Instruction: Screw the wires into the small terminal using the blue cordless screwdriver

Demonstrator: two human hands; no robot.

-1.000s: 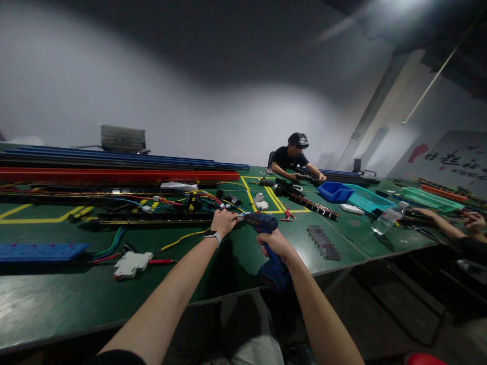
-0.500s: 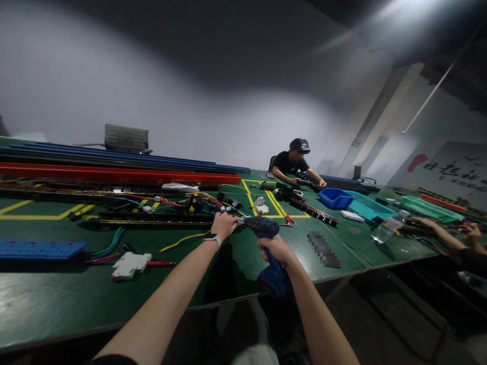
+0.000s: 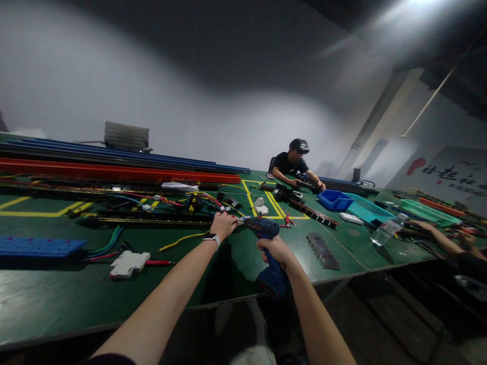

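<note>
My right hand (image 3: 277, 249) is wrapped round the grip of a blue cordless drill (image 3: 266, 243), whose nose points left. My left hand (image 3: 223, 224), with a white watch at the wrist, is closed on a small part right at the drill's tip; I cannot make out what that part is. Both hands hover over the green table (image 3: 243, 253), just in front of a long dark rail (image 3: 152, 221). A yellow wire (image 3: 182, 239) lies below my left wrist.
Long red and blue rails (image 3: 114, 174) run along the table's far side, among tangled wires. A white terminal part (image 3: 127, 263) and a blue strip (image 3: 38, 247) lie at left. Blue and teal bins (image 3: 335, 198) and a water bottle (image 3: 388, 229) stand right. One person sits opposite; another's arm (image 3: 437, 235) reaches in at right.
The view has shifted slightly; both hands and the drill stay together in nearly the same spot. The person's arm at right has moved a little.
</note>
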